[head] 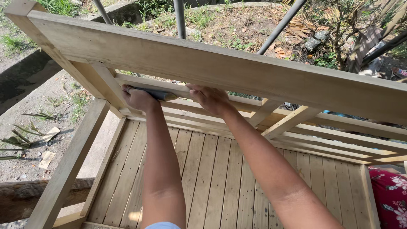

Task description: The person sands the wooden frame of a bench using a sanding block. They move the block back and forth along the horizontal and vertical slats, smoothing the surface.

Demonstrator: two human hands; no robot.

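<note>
Beyond the woodwork, metal poles rose from weedy ground strewn with dry leaves. A concrete curb edged the dirt on the left, where twigs and paper scraps lay. A red floral cloth, perhaps clothing, showed at lower right.

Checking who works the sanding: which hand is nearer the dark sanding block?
Left. The left hand grips the dark sanding block on the rail; the right hand rests beside it, apart.
</note>
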